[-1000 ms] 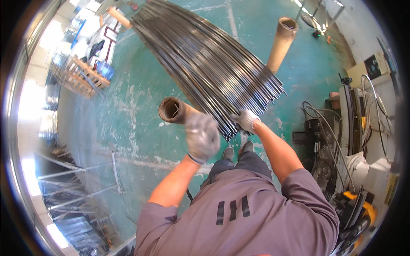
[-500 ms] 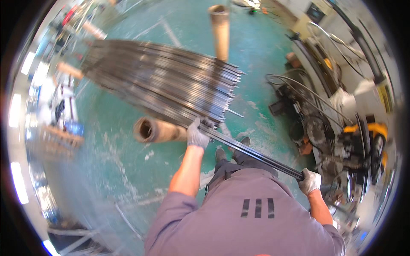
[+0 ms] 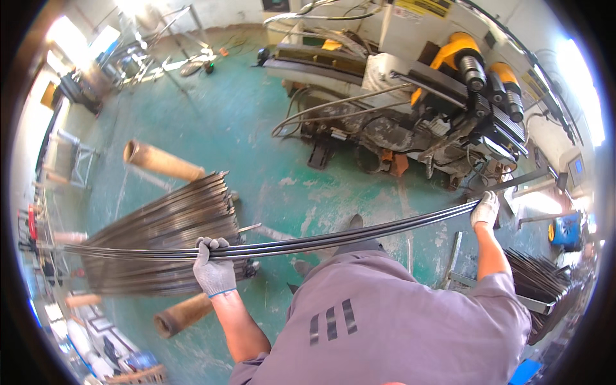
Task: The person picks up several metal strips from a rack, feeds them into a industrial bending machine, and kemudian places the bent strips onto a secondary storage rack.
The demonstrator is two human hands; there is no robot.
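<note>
Head view: rods [image 3: 333, 239] between gloved hands.

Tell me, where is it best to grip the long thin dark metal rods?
Probably at two points far apart, as now: left hand curled over the long thin dark metal rods from above, right hand near their end. They are long and sag.

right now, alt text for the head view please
A person in grey holds a few long thin metal rods across their body, gloved left hand near a rod stack on the green floor, right hand by a yellow-black machine.
</note>
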